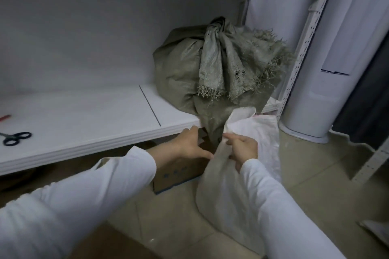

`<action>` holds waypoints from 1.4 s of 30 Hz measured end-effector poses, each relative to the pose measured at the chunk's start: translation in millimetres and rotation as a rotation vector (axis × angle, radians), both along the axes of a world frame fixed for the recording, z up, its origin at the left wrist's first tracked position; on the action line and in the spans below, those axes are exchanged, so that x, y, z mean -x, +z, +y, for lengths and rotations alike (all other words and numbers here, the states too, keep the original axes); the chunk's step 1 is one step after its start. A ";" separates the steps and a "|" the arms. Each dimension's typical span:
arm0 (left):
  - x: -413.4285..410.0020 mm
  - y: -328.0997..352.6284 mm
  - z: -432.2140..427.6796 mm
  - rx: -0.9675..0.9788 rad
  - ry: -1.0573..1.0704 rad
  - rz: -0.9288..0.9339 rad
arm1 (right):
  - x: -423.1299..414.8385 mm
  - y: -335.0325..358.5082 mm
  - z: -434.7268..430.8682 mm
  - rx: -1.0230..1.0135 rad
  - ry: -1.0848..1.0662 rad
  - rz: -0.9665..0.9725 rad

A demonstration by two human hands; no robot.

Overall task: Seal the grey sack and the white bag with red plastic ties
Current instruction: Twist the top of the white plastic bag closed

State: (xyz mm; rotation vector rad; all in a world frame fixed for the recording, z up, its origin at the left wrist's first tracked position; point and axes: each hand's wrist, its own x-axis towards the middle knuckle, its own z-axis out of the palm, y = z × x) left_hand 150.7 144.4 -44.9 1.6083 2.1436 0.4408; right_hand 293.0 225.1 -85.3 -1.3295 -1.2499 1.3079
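Between the hands [189,146] [243,149], white bag [227,185]

The white shelf [84,111] carries the grey sack [189,65], black scissors [15,137] and a red tie [4,117].

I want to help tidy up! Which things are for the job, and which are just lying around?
For the job: grey sack, white bag in the right hand, red strip, likely a tie.
Just lying about: scissors, cardboard box.

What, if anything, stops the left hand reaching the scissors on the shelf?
Probably nothing, so yes: the left hand looks free, and only bare shelf lies between it and the scissors.
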 end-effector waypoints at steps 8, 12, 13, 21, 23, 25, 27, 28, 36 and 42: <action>13.5 -30.3 -105.8 0.014 0.040 0.004 | 65.7 1.7 -116.0 -0.065 0.522 0.127; 47.0 -36.2 -135.5 -0.092 0.262 -0.095 | 82.3 7.5 -147.3 -0.193 0.725 0.167; 53.4 -35.7 -141.6 -0.103 0.272 -0.071 | 85.6 10.0 -151.2 -0.222 0.763 0.180; 99.6 -5.6 -179.5 -0.199 0.311 0.009 | 118.2 32.9 -162.9 -0.343 0.914 0.334; 112.3 -4.4 -191.4 -0.180 0.331 0.026 | 123.7 38.1 -164.7 -0.294 0.935 0.368; 123.5 -11.9 -204.6 -0.183 0.384 0.010 | 126.0 43.4 -164.2 -0.182 0.942 0.419; 134.8 -19.7 -218.8 -0.223 0.477 -0.067 | 127.8 47.2 -158.3 -0.146 0.880 0.367; 140.8 -22.6 -225.1 -0.258 0.524 -0.126 | 128.3 47.7 -154.0 -0.172 0.824 0.271; 149.2 -43.3 -244.7 -0.407 0.553 -0.447 | 122.1 18.7 -146.2 -0.241 0.521 -0.242; 187.4 -105.4 -236.9 -0.478 0.794 -0.495 | 136.6 -2.4 -159.1 0.016 0.738 -0.370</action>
